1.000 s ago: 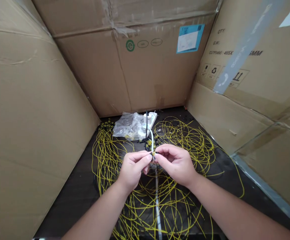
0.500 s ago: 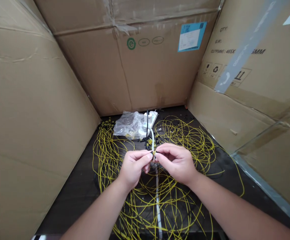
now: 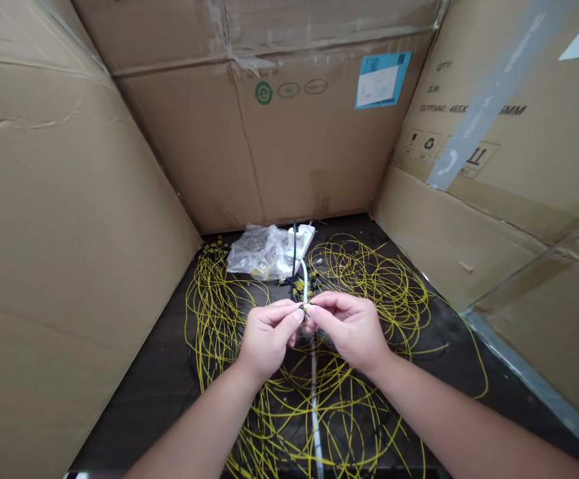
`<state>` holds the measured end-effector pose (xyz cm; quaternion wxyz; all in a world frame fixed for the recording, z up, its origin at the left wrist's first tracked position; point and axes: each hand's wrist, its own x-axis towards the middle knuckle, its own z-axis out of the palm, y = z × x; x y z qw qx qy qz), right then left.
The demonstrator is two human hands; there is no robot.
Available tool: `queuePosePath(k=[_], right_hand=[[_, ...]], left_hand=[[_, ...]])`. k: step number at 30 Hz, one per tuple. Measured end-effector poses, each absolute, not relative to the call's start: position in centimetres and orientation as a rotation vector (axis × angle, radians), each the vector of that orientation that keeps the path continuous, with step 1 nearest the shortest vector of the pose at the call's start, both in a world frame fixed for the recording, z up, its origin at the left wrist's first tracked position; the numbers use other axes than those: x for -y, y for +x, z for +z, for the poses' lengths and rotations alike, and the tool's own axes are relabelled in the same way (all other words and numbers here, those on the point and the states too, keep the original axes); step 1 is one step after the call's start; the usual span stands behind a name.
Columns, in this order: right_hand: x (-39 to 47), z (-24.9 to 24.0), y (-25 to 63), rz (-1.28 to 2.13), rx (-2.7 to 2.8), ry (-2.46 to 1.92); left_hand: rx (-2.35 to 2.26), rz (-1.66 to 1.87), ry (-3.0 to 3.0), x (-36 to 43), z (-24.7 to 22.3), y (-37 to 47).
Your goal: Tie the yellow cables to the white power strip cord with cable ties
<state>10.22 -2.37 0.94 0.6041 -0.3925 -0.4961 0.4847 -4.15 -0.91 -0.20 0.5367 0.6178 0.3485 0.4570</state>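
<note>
My left hand (image 3: 270, 336) and my right hand (image 3: 349, 327) meet at the middle of the dark table, thumbs and fingertips pinched together. Between them is a small black and yellow piece (image 3: 306, 311), mostly covered by the fingers; its exact kind is hidden. Both hands grip it from opposite sides. Loose yellow wires (image 3: 342, 406) lie tangled under and in front of the hands. Just beyond the fingertips, a white cable (image 3: 304, 274) runs toward the back, and small black and yellow pieces (image 3: 298, 287) lie beside it.
Cardboard walls stand at the left (image 3: 70, 253), back (image 3: 314, 159) and right (image 3: 468, 219). A clear plastic bag (image 3: 256, 251) and a white power strip (image 3: 305, 236) with a black cable (image 3: 294, 249) lie at the back. More yellow wire coils (image 3: 383, 279) spread to the right.
My right fingertips have closed in over the small piece, moving slightly left toward my left thumb, so less of it shows. The camera view has tilted slightly.
</note>
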Motion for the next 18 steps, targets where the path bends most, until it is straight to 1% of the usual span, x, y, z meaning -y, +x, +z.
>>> queuePosePath(k=[8, 18], right_hand=[[2.4, 0.1, 10.4, 1.28, 1.015, -0.838], [2.3, -0.4, 10.4, 1.35, 0.984, -0.802]], left_hand=[[-0.815, 1.106, 1.56, 1.1, 0.4, -4.2], [-0.87, 1.176, 1.73, 1.2, 0.9, -4.2]])
